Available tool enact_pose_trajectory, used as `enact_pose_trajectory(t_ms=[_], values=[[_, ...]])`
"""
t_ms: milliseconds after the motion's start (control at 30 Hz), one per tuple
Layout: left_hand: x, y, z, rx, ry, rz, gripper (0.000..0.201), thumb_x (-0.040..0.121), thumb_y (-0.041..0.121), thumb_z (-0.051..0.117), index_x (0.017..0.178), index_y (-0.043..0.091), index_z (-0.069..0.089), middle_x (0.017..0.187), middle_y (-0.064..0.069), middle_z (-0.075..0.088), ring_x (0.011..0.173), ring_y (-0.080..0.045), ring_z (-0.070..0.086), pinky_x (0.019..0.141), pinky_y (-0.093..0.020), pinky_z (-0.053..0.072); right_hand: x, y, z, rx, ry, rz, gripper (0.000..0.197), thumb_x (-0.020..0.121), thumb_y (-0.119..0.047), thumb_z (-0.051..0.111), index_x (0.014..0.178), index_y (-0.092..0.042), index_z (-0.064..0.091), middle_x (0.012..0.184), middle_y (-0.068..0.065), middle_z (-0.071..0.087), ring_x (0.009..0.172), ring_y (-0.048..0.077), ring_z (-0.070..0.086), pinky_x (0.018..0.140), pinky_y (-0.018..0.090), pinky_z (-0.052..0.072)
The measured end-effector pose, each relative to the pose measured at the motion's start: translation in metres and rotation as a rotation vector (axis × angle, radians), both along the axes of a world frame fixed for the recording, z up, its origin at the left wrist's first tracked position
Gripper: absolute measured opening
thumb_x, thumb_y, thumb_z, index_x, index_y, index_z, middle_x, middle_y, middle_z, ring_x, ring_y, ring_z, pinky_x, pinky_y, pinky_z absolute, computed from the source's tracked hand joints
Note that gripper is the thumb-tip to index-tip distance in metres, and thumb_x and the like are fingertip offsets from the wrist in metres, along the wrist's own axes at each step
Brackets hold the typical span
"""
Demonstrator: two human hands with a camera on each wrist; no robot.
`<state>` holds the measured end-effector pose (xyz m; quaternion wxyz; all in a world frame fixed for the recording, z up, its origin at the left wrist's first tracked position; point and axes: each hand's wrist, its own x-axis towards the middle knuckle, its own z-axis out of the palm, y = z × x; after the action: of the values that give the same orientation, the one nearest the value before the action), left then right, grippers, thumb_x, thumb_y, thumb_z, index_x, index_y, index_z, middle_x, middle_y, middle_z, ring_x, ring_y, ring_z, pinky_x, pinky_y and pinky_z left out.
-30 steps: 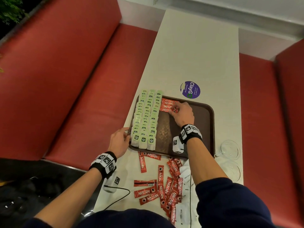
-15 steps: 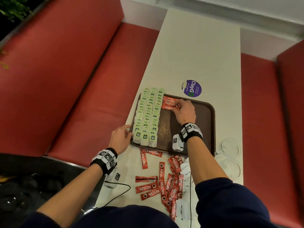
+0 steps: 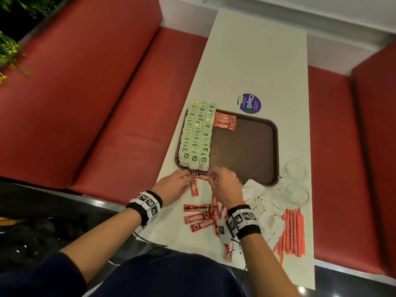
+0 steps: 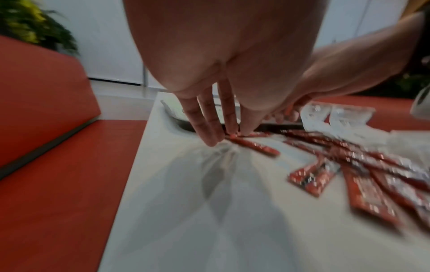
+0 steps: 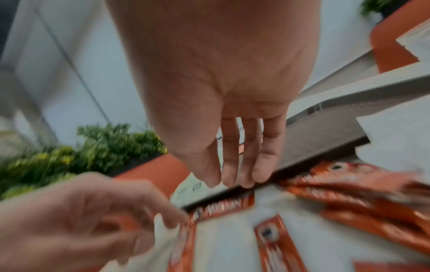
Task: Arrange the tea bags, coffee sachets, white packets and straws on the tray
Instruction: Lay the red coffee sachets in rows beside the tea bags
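loose sachets (image 3: pixel 200 219): scattered on the white table (image 3: pixel 257 61), lower centre of the head frame, between the wrists; white packets (image 3: pixel 263 211) and straws (image 3: pixel 292 232) at lower right.
target sachet (image 3: pixel 200 176): lies just outside the tray's near rim, long axis running left-right along that rim.
left hand (image 3: pixel 173 186): fingers straight, tips (image 4: pixel 210 136) pressing the sachet's left end; nothing gripped.
right hand (image 3: pixel 225 183): fingers extended over the right end; contact unclear from blur; holds nothing visible.
nearer hand: both about equal, one at each end.
tray (image 3: pixel 252 151): tea bags (image 3: pixel 197 136) in left rows, a few sachets placed at upper centre.
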<state>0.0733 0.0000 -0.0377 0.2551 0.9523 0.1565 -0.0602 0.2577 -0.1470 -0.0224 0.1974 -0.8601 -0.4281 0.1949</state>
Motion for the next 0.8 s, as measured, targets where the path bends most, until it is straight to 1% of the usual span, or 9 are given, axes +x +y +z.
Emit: enact_pose_trajectory(t_ms=[67, 167, 300, 367, 467, 567, 633, 733, 800], values=[[0.002, -0.005, -0.005, 0.091, 0.055, -0.060, 0.041, 0.110, 0.020, 0.054, 0.151, 0.024, 0.057, 0.143, -0.002, 0.055, 0.119, -0.027, 0.054, 0.091, -0.045, 0.056, -0.015, -0.005, -0.015, -0.076, -0.088, 0.042, 0.022, 0.108, -0.030, 0.059, 0.124, -0.025, 0.073, 0.116, -0.002, 0.070, 0.107, 0.021, 0.067, 0.086, 0.042, 0.061], [0.001, -0.011, -0.008, 0.192, 0.088, -0.092, 0.040, 0.111, 0.022, 0.052, 0.150, 0.026, 0.057, 0.144, -0.002, 0.056, 0.117, -0.027, 0.054, 0.090, -0.045, 0.055, -0.027, -0.013, -0.028, -0.129, -0.155, 0.054, 0.032, 0.108, -0.030, 0.060, 0.138, -0.024, 0.069, 0.131, 0.000, 0.068, 0.123, 0.024, 0.059, 0.096, 0.041, 0.057], [-0.009, -0.015, -0.009, 0.383, 0.078, -0.119, 0.023, 0.098, 0.016, 0.072, 0.119, 0.022, 0.071, 0.127, -0.001, 0.061, 0.110, -0.025, 0.058, 0.083, -0.040, 0.055, -0.031, -0.022, -0.031, -0.064, -0.202, 0.032, 0.017, 0.105, -0.029, 0.067, 0.118, -0.025, 0.077, 0.128, -0.005, 0.067, 0.114, 0.020, 0.056, 0.092, 0.037, 0.054], [-0.011, -0.013, -0.008, 0.403, 0.082, -0.121, 0.016, 0.096, 0.015, 0.074, 0.111, 0.020, 0.072, 0.123, -0.002, 0.065, 0.109, -0.025, 0.059, 0.083, -0.039, 0.052, -0.033, -0.020, -0.030, -0.039, -0.218, 0.050, 0.013, 0.107, -0.029, 0.063, 0.111, -0.025, 0.076, 0.125, -0.008, 0.070, 0.112, 0.019, 0.056, 0.090, 0.036, 0.052], [-0.008, -0.012, -0.006, 0.345, 0.131, -0.137, 0.021, 0.104, 0.014, 0.061, 0.124, 0.021, 0.063, 0.124, -0.002, 0.065, 0.114, -0.026, 0.058, 0.093, -0.038, 0.046, -0.034, -0.016, -0.029, -0.033, -0.244, 0.090, 0.006, 0.107, -0.024, 0.064, 0.109, -0.026, 0.069, 0.118, -0.007, 0.075, 0.109, 0.020, 0.055, 0.087, 0.038, 0.050], [-0.009, -0.010, -0.003, 0.247, 0.172, -0.050, 0.034, 0.104, 0.017, 0.064, 0.137, 0.021, 0.056, 0.127, -0.002, 0.063, 0.117, -0.025, 0.057, 0.095, -0.039, 0.046, -0.030, -0.013, -0.026, -0.050, -0.208, 0.114, 0.019, 0.102, -0.018, 0.071, 0.118, -0.027, 0.065, 0.115, -0.003, 0.074, 0.111, 0.024, 0.057, 0.091, 0.041, 0.052], [-0.009, -0.006, -0.001, 0.135, 0.204, 0.041, 0.030, 0.103, 0.019, 0.068, 0.133, 0.019, 0.061, 0.124, -0.002, 0.061, 0.116, -0.027, 0.060, 0.090, -0.041, 0.050, -0.026, -0.010, -0.022, -0.072, -0.121, 0.132, 0.021, 0.103, -0.015, 0.068, 0.121, -0.025, 0.064, 0.116, -0.001, 0.069, 0.109, 0.023, 0.061, 0.093, 0.039, 0.054], [-0.015, 0.003, 0.006, -0.073, 0.191, 0.242, 0.018, 0.103, 0.023, 0.071, 0.121, 0.021, 0.068, 0.114, 0.001, 0.065, 0.101, -0.024, 0.068, 0.082, -0.040, 0.057, -0.018, -0.008, -0.008, -0.018, 0.074, 0.106, 0.019, 0.102, -0.012, 0.070, 0.117, -0.024, 0.066, 0.115, -0.005, 0.062, 0.101, 0.014, 0.066, 0.093, 0.036, 0.060], [-0.019, 0.008, 0.013, -0.250, 0.061, 0.400, 0.033, 0.099, 0.017, 0.076, 0.127, 0.028, 0.061, 0.109, 0.000, 0.069, 0.085, -0.020, 0.072, 0.072, -0.036, 0.061, -0.015, -0.008, 0.010, 0.079, 0.140, 0.073, 0.020, 0.099, -0.013, 0.077, 0.112, -0.025, 0.067, 0.109, -0.008, 0.065, 0.096, 0.008, 0.066, 0.090, 0.031, 0.060]])
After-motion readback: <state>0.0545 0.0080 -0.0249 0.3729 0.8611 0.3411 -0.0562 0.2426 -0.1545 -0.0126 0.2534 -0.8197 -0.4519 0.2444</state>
